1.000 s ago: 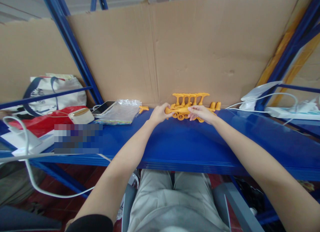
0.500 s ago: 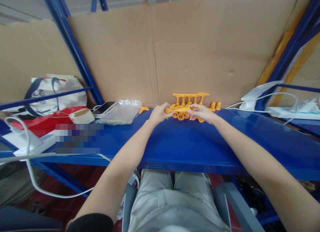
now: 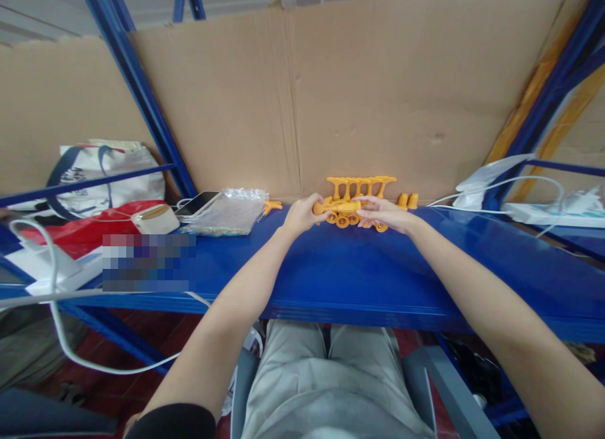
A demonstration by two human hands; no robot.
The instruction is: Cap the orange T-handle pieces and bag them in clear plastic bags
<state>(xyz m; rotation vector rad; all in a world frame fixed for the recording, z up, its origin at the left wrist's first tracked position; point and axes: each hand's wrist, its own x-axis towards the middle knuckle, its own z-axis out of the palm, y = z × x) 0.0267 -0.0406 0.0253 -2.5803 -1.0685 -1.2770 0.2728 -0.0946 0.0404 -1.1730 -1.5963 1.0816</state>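
Note:
An orange plastic piece with a rounded left end and a thicker right end (image 3: pixel 344 207) lies level between my hands, just above the shelf. My left hand (image 3: pixel 302 213) is closed around its left end. At the other end, my right hand (image 3: pixel 384 213) has its fingers closed on the tip, partly hiding it. Behind stand several orange T-topped pieces (image 3: pixel 362 182) in a row. Round orange cup-like pieces (image 3: pixel 342 220) sit below and in front, partly covered by my hands. Two small orange thimble-shaped pieces (image 3: pixel 408 201) stand right of my right hand.
On the blue shelf (image 3: pixel 359 275), a forked orange piece (image 3: pixel 271 206) lies left, beside a clear plastic pouch (image 3: pixel 231 212) and a phone (image 3: pixel 198 204). A white cable (image 3: pixel 59 338) loops at far left. Cardboard (image 3: pixel 378 86) walls the back; a white power strip (image 3: pixel 553 213) lies right.
My right hand has shifted slightly right, and more of the held piece's right end shows. My left hand keeps its hold almost in place.

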